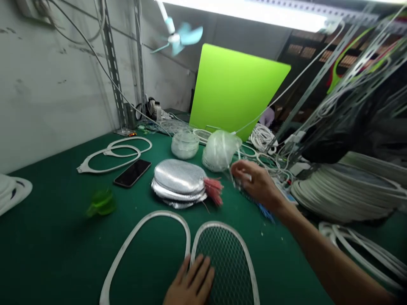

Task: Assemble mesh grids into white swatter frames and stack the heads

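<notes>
My left hand (pixel 193 283) lies flat with its fingers stretched out. It rests on the inner rims of two white racket-shaped frames, the left frame (pixel 127 243) and the right frame (pixel 248 250), which has metal mesh in it. My right hand (pixel 256 182) is raised at the right, thumb and fingers pinched together. A thin, pale, blurred piece shows at its fingertips; I cannot make out what it is. Just beyond the fingers is a translucent plastic bundle (pixel 219 152). A stack of silvery mesh ovals (pixel 179 176) lies between my hands, with red wires (pixel 213 190) at its right end.
A black phone (pixel 132 173) and white hoop frames (pixel 92 162) lie at left, near a blurred green piece (pixel 101 203). A clear round stack (pixel 185 145) stands behind the mesh. Stacked white frames (pixel 346 190), blue wires (pixel 265 213) and metal posts are at right. A green panel (pixel 238 89) stands behind.
</notes>
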Demonstrator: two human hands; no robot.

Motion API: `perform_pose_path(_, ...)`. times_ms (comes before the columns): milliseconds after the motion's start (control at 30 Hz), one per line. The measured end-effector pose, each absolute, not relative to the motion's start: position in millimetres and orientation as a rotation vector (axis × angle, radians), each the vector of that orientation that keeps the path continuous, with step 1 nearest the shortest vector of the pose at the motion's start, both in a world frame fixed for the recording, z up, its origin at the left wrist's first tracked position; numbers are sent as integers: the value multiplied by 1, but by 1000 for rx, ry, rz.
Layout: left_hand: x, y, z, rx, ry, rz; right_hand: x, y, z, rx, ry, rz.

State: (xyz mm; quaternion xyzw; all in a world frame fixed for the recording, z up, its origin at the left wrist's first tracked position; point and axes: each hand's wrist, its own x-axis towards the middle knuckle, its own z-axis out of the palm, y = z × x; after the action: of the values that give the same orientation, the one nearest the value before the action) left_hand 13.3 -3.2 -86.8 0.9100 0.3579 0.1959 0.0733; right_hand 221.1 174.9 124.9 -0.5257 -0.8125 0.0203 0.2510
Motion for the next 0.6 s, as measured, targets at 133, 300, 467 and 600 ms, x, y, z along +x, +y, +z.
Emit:
perform_pose_path(133,6,-10,-50,2499,1049,445,222,25,64,-1176,-2433,91)
perform_pose_path(300,-9,5,-2,1883,1452,773,230,-68,0,-1324,-2428,-17)
perform_pose_path(467,9,52,12,2052,1504,659,230,-75,-33,-1337,-2473,-54)
perform_pose_path(600,44,88,-5,2298,1435,575,224,-66,-36,-1353,-2449,-106)
